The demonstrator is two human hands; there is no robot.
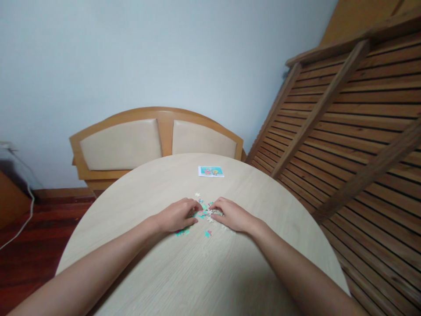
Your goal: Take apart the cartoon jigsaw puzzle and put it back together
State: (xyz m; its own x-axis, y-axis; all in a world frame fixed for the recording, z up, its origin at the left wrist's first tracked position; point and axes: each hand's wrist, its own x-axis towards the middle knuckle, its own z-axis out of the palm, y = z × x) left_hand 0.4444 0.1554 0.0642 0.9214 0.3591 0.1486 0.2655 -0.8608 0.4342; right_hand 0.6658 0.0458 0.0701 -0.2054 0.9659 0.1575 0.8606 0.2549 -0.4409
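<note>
Pale blue wall (pixel 148 57) fills the background, with a wooden bench (pixel 158 136) bearing two cream cushions against it at 12 o'clock and a slatted wooden frame (pixel 355 131) leaning at 2 o'clock. Dark red floorboards (pixel 36 237) show at 9 o'clock, crossed by a white cable (pixel 23 224).

Round and light-grained, the desk (pixel 204 272) carries a small pile of jigsaw pieces (pixel 205 213) near its middle, mostly teal, white and pink. One white piece (pixel 197 194) lies just apart from the pile toward 12 o'clock, and a few teal ones (pixel 208 233) sit toward 6 o'clock of it.

Resting on the pile from 9 o'clock, the left hand (pixel 177 216) has its fingers curled over the pieces, thumb and fingertips drawn together; whether that grip actually pinches a piece cannot be told. Coming in from 3 o'clock, the right hand (pixel 232 215) lies palm down on the pieces, fingertips pointing toward the left hand and nearly meeting it; its grip likewise cannot be made out.

Farther off at 12 o'clock on the desk lies a small colourful printed card (pixel 211 171), well apart from both hands.
</note>
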